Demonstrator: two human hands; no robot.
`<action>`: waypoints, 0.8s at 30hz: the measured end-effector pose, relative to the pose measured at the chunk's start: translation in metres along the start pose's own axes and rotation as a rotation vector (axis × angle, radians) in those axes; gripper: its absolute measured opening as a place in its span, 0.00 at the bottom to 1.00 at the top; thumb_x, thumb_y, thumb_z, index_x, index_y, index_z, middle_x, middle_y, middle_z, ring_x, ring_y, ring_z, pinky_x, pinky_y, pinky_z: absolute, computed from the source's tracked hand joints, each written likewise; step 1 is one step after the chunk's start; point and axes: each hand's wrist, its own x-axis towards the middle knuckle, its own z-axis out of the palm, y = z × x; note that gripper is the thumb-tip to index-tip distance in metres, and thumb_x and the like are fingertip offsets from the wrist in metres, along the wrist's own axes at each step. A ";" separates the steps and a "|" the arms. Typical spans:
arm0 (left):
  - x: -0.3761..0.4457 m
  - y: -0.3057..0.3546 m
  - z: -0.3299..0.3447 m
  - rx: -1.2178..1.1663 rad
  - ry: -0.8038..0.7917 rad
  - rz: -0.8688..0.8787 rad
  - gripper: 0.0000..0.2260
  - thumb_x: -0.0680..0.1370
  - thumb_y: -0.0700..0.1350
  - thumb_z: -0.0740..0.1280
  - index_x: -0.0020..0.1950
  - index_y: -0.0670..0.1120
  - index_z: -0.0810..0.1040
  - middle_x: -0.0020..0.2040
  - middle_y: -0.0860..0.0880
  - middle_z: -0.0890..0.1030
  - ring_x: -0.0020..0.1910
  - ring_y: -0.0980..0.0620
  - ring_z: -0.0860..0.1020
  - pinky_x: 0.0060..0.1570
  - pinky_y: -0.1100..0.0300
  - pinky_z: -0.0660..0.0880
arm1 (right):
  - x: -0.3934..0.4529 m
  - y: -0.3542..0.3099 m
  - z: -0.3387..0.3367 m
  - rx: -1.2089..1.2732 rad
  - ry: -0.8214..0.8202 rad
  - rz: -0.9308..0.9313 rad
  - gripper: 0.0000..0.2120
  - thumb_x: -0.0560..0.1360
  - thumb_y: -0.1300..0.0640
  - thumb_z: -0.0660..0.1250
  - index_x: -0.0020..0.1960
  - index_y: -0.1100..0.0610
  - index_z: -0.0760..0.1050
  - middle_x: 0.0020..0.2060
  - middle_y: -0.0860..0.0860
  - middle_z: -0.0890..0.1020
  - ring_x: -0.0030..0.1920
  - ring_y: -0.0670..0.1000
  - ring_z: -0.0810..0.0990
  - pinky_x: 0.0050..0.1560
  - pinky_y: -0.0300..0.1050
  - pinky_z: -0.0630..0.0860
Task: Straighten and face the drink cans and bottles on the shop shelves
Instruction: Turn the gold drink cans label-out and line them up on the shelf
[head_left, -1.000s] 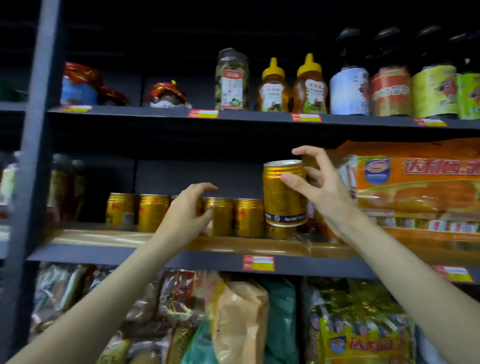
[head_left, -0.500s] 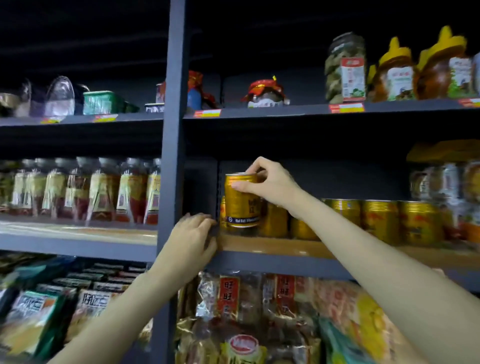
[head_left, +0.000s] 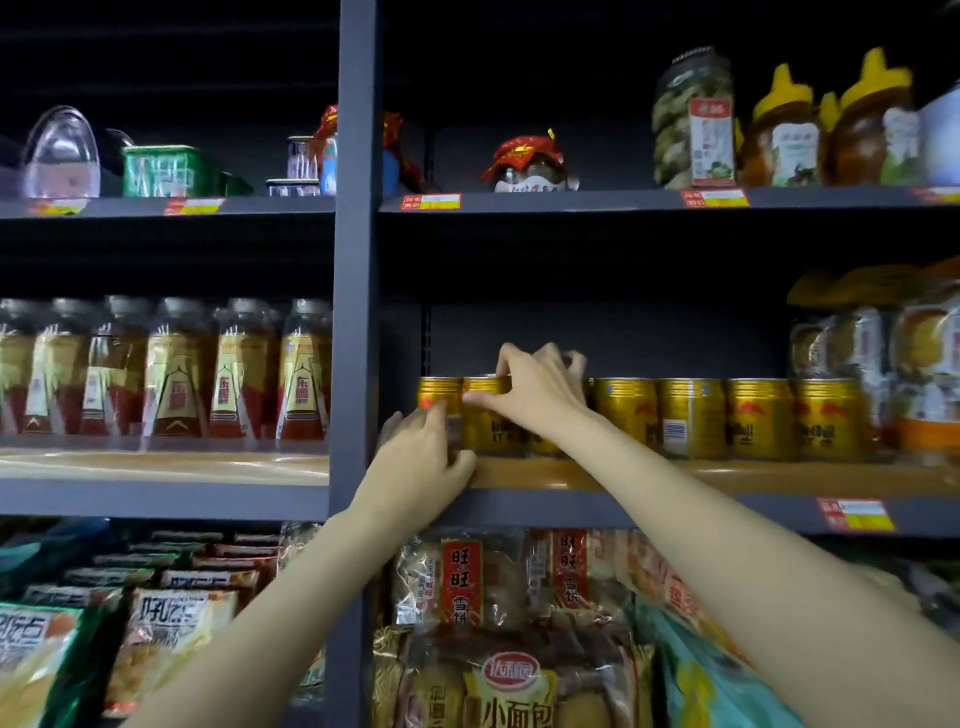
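There are two hands: the left hand (head_left: 415, 457) and the right hand (head_left: 540, 389). Six gold cans (head_left: 691, 415) can be seen on the middle shelf, and a hand may hide more. Six bottles with dark caps (head_left: 176, 374) stand in a row to the left. Up top are two honey bottles with yellow caps (head_left: 779, 130) and one tall clear jar (head_left: 693, 117)

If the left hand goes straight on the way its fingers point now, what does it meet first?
Most likely the leftmost gold can: the left hand already reaches its lower front. Depth is unclear, so contact may already exist.
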 end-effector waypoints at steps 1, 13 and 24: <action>-0.001 0.001 0.000 0.009 0.012 0.007 0.22 0.77 0.46 0.60 0.70 0.44 0.63 0.64 0.47 0.74 0.66 0.49 0.69 0.72 0.57 0.50 | -0.001 0.001 -0.003 0.014 -0.024 -0.009 0.23 0.74 0.35 0.61 0.56 0.52 0.72 0.58 0.54 0.77 0.68 0.57 0.64 0.69 0.59 0.53; 0.033 0.086 0.031 0.022 0.150 0.205 0.23 0.77 0.44 0.62 0.71 0.42 0.63 0.66 0.45 0.72 0.67 0.48 0.68 0.72 0.56 0.51 | -0.042 0.148 -0.089 0.427 0.193 0.249 0.11 0.80 0.56 0.60 0.53 0.54 0.81 0.53 0.49 0.80 0.57 0.47 0.73 0.55 0.39 0.65; 0.085 0.239 0.118 0.037 0.088 0.255 0.21 0.79 0.49 0.58 0.72 0.48 0.62 0.70 0.49 0.68 0.71 0.50 0.63 0.72 0.53 0.48 | -0.058 0.329 -0.132 0.237 -0.117 0.345 0.15 0.76 0.68 0.62 0.60 0.56 0.74 0.58 0.59 0.78 0.56 0.59 0.78 0.56 0.51 0.75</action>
